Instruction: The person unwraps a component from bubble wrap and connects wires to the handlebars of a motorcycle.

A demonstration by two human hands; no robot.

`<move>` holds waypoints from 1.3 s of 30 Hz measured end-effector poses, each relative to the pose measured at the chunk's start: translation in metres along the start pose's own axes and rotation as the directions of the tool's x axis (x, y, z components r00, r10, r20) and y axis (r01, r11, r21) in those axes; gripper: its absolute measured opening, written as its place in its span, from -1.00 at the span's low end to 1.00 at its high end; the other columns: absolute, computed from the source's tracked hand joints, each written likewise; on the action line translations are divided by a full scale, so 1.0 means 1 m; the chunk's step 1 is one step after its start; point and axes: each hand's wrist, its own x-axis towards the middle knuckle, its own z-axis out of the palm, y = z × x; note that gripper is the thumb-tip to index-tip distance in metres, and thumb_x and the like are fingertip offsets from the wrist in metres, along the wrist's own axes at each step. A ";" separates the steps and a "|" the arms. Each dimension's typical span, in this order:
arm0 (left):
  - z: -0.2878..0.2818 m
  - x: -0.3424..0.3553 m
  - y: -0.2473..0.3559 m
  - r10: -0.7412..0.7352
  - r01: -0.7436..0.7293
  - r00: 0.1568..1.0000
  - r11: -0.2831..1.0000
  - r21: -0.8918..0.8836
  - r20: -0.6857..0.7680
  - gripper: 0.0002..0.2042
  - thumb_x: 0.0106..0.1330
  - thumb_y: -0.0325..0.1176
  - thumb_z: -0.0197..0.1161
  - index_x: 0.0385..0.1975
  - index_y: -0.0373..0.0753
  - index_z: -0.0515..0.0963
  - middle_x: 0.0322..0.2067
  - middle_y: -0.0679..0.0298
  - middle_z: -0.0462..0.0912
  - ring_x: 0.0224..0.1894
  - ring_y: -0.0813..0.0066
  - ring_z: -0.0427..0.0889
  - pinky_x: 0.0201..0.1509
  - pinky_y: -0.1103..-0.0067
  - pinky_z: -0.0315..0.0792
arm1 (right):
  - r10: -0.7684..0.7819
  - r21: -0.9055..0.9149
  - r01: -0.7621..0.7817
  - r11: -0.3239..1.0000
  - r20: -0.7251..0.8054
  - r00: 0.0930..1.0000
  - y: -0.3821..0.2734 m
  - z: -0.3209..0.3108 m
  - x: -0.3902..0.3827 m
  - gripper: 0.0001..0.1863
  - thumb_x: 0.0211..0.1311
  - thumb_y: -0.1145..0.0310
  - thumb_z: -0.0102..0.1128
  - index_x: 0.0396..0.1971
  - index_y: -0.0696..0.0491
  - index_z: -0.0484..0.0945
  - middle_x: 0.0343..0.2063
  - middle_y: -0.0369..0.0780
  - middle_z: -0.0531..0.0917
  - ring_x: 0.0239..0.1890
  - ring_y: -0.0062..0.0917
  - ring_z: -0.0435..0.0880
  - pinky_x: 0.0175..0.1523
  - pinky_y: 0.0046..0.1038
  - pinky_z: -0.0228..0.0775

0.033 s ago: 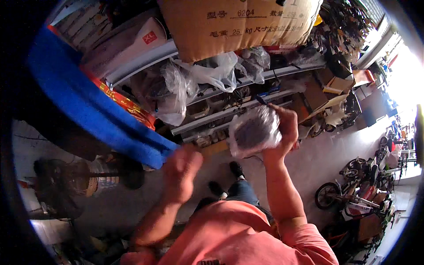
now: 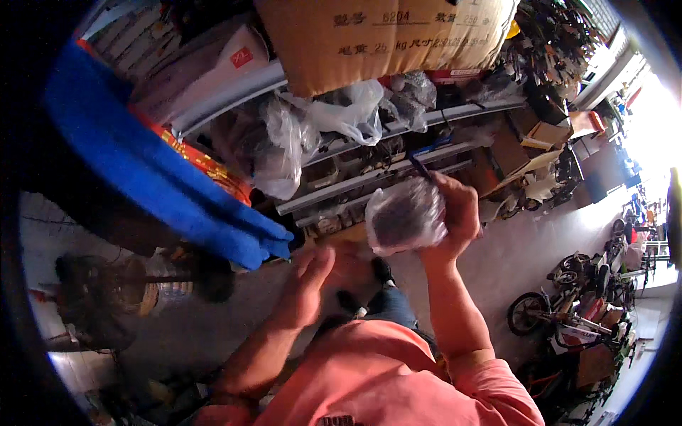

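Shelving [image 2: 334, 191] is stretching beneath the carton [image 2: 391, 64]. Below it, your right hand [image 2: 460, 213] is holding a wrapped bundle [image 2: 405, 220], likely mid-handling, next needing steadiness; your empty left hand [image 2: 304, 291] is hovering uncurled.

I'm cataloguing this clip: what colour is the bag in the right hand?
The bag is translucent whitish plastic, darker in the middle; the head view shows it.

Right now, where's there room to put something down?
Bare grey floor lies between the right forearm and the bike wheel. A dimmer floor patch shows between the left forearm and the long blue thing. The shelves look crowded with plastic bags.
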 end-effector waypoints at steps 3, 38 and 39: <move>0.036 0.014 -0.016 -0.406 0.445 0.888 0.640 -0.627 0.217 -0.45 0.60 0.14 0.03 0.20 -0.27 0.56 0.00 0.15 0.73 0.02 0.23 0.76 0.03 0.25 0.66 | -0.146 -0.170 0.189 0.967 0.236 0.961 -0.024 -0.009 -0.015 -0.84 0.29 0.62 0.23 -0.16 0.22 0.64 -0.14 0.07 0.77 -0.17 -0.20 0.80 -0.04 -0.35 0.63; -0.039 0.014 0.068 0.398 -0.275 0.834 0.900 0.337 -0.383 -0.37 0.57 -0.08 0.15 0.55 -0.16 0.22 0.16 0.10 0.63 -0.14 0.28 0.78 -0.19 0.45 0.66 | 0.290 -0.190 -0.226 0.955 0.458 0.841 -0.014 0.183 0.060 -0.63 0.17 0.42 0.39 -0.03 0.22 0.67 -0.25 0.03 0.78 -0.17 -0.20 0.77 -0.05 -0.21 0.60; -0.042 0.023 0.070 0.421 -0.204 0.801 0.860 0.469 -0.425 -0.40 0.57 -0.16 0.17 0.55 -0.18 0.23 0.10 0.12 0.67 -0.26 0.36 0.79 -0.30 0.52 0.65 | 0.317 -0.193 -0.254 0.948 0.485 0.815 -0.009 0.187 0.061 -0.61 0.20 0.43 0.39 0.02 0.24 0.65 -0.27 -0.06 0.81 -0.23 -0.50 0.80 -0.10 -0.35 0.62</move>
